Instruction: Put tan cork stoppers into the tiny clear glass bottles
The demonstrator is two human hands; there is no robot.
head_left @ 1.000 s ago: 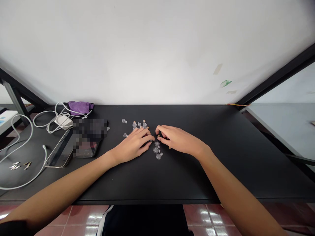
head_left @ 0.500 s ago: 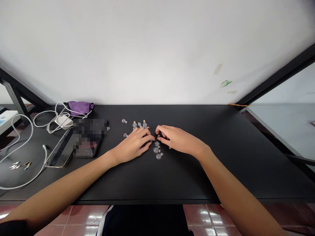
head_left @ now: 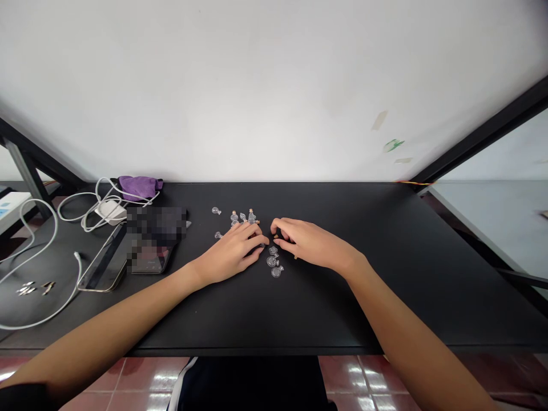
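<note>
Several small clear glass bottles [head_left: 276,272] lie on the black table [head_left: 325,308], some between my hands and others beyond my left fingers. A few at the back [head_left: 251,216] have cork stoppers. My left hand [head_left: 233,251] is closed, with a small glass bottle [head_left: 262,245] pinched between thumb and forefinger. To its right, my right hand [head_left: 306,242] is curled, thumb and forefinger around a small cork [head_left: 276,236]. Another cork [head_left: 295,257] shows partly under the right palm. The two hands are close together but apart.
Phones [head_left: 103,260], partly pixelated, lie left of my left hand. Beyond them are a white cable [head_left: 55,228], a white charger [head_left: 111,212] and a purple cloth pouch [head_left: 139,187]. Small metal pieces [head_left: 26,289] lie at the far left. A white wall [head_left: 257,103] rises behind the table.
</note>
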